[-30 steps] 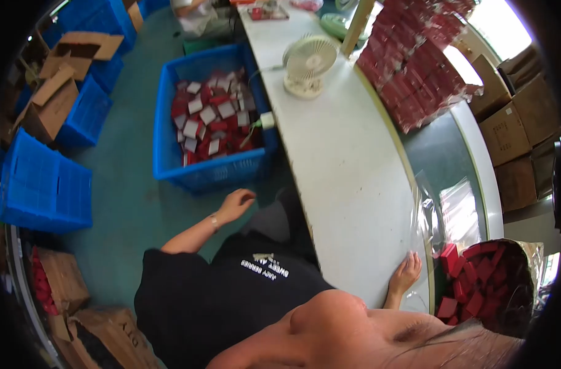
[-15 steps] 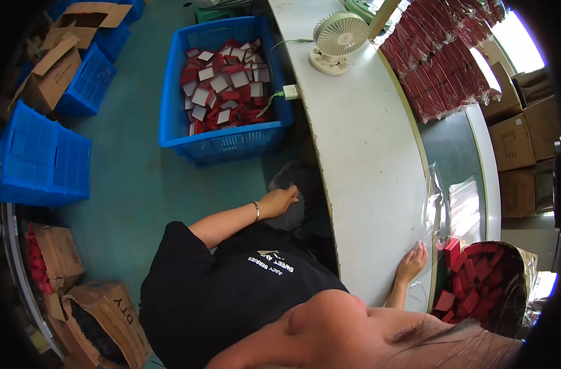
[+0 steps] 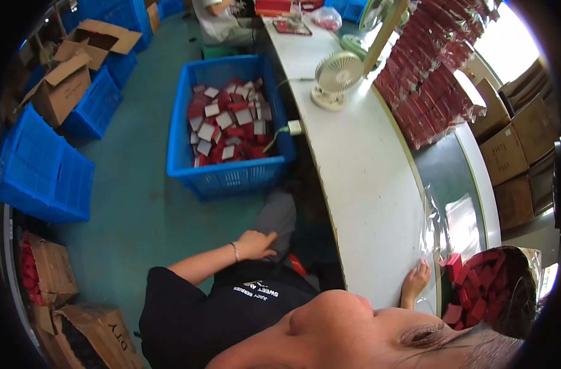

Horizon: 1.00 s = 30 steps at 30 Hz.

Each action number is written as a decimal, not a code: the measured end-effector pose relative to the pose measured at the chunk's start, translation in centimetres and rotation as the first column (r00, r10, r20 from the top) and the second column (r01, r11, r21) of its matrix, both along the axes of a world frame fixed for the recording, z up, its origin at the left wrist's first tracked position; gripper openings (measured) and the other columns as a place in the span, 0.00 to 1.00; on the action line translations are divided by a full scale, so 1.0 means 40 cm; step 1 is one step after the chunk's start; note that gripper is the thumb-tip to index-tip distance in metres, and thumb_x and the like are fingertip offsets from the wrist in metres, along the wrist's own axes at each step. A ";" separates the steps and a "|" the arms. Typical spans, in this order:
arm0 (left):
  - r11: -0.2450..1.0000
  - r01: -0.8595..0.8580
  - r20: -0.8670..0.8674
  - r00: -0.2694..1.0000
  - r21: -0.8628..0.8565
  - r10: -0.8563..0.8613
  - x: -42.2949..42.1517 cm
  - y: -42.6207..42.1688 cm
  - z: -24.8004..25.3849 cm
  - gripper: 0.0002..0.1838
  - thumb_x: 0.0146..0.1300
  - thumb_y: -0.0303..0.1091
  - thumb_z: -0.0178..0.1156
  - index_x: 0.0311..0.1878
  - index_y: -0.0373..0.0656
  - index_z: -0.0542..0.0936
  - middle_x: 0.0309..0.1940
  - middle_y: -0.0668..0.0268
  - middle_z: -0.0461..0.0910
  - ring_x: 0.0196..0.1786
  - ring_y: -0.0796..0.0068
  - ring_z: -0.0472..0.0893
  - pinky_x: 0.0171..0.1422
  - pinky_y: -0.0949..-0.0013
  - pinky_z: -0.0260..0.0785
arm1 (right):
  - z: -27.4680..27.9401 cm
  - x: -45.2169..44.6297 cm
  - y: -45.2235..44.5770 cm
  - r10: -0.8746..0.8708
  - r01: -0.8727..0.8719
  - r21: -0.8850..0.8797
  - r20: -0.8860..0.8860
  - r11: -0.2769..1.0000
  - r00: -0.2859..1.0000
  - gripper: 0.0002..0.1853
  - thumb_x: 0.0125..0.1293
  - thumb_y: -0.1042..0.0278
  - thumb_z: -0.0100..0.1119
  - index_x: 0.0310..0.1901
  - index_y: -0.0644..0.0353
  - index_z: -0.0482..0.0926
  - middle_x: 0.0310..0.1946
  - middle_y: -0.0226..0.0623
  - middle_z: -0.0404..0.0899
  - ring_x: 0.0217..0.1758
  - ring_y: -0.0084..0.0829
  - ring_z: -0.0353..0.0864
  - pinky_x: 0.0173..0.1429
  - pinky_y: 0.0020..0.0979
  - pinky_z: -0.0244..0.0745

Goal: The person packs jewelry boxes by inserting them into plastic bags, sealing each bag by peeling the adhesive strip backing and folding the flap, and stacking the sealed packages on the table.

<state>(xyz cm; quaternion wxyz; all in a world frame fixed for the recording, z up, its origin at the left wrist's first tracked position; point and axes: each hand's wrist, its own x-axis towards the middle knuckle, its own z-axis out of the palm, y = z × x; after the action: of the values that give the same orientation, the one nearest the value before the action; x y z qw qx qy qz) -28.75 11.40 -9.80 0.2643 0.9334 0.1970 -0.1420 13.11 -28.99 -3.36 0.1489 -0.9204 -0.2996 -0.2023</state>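
Change: left hand (image 3: 251, 246), earlier loosely curled farther out over the grey trouser leg (image 3: 277, 215), now has fingers extended beside it; a red strip (image 3: 297, 264) shows just past the fingertips. Nothing seen picked up. Left hand partly open, holding nothing visible. Right hand (image 3: 416, 281) stays on the table (image 3: 369, 203), open, no object seen in it; contact with the clear plastic (image 3: 432, 221) just ahead can't be told. Red boxes (image 3: 474, 289) lie right of the right hand; blue crate (image 3: 231, 171) with more boxes (image 3: 236, 132) sits ahead of the left.
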 end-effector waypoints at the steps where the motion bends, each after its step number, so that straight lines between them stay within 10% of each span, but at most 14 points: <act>1: 0.984 0.091 0.138 0.984 0.150 -0.112 0.019 -0.003 -0.053 0.26 0.67 0.56 0.65 0.57 0.47 0.78 0.40 0.55 0.88 0.51 0.48 0.86 0.52 0.47 0.78 | -0.001 -0.007 0.000 -0.021 0.021 -0.008 -0.018 1.000 1.000 0.20 0.68 0.75 0.55 0.61 0.61 0.80 0.63 0.47 0.79 0.70 0.51 0.74 0.73 0.51 0.67; 5: 0.844 0.282 0.220 0.883 0.457 -0.414 0.118 -0.062 -0.115 0.17 0.66 0.46 0.65 0.53 0.48 0.85 0.45 0.66 0.89 0.58 0.61 0.82 0.58 0.59 0.75 | -0.012 -0.017 -0.008 -0.062 0.062 -0.001 -0.004 0.998 0.998 0.20 0.67 0.75 0.55 0.61 0.61 0.79 0.64 0.46 0.78 0.71 0.50 0.73 0.74 0.50 0.67; 8: 0.802 0.428 -0.025 0.887 0.417 -0.461 0.171 -0.089 -0.218 0.14 0.68 0.41 0.62 0.52 0.47 0.86 0.44 0.66 0.89 0.57 0.63 0.82 0.59 0.61 0.73 | -0.024 -0.001 -0.012 -0.072 0.072 -0.004 -0.004 0.997 0.997 0.21 0.67 0.75 0.55 0.61 0.60 0.79 0.64 0.45 0.77 0.71 0.50 0.73 0.74 0.50 0.66; 13: 0.980 0.180 0.174 0.966 0.083 -0.193 0.120 -0.126 -0.104 0.15 0.75 0.42 0.53 0.53 0.42 0.80 0.33 0.51 0.88 0.37 0.46 0.90 0.39 0.46 0.82 | -0.026 0.003 -0.016 -0.047 0.047 -0.015 0.014 0.999 0.999 0.21 0.66 0.75 0.56 0.61 0.60 0.79 0.63 0.45 0.78 0.70 0.50 0.73 0.74 0.50 0.66; 22: 0.922 0.364 0.213 0.898 0.134 -0.385 0.050 -0.108 -0.116 0.13 0.72 0.39 0.56 0.50 0.48 0.87 0.34 0.53 0.89 0.38 0.48 0.90 0.41 0.47 0.83 | -0.015 0.003 -0.009 -0.021 0.021 -0.014 0.010 1.000 1.000 0.21 0.65 0.76 0.57 0.61 0.62 0.79 0.61 0.47 0.80 0.68 0.50 0.75 0.72 0.49 0.68; 26: 0.898 0.440 0.332 0.843 0.027 -0.423 0.187 -0.162 -0.102 0.19 0.69 0.41 0.63 0.59 0.45 0.81 0.61 0.53 0.79 0.63 0.49 0.81 0.61 0.50 0.79 | -0.022 0.012 -0.015 -0.023 0.023 0.006 -0.006 1.000 1.000 0.21 0.65 0.77 0.57 0.60 0.63 0.79 0.60 0.48 0.80 0.68 0.51 0.75 0.72 0.49 0.69; 30: 0.808 0.573 0.303 0.800 -0.133 -0.517 0.359 -0.333 -0.119 0.26 0.70 0.54 0.65 0.53 0.38 0.83 0.48 0.47 0.85 0.54 0.43 0.85 0.58 0.48 0.78 | -0.041 0.020 -0.030 -0.067 0.067 0.008 -0.012 0.998 0.998 0.20 0.65 0.76 0.57 0.60 0.64 0.79 0.60 0.48 0.80 0.67 0.51 0.75 0.72 0.48 0.69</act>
<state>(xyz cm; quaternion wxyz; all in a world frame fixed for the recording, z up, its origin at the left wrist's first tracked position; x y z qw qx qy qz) -14.39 -1.94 -14.56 0.3354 0.9256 -0.1335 -0.1134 13.93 -30.19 -5.00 0.1475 -0.9305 -0.2668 -0.2030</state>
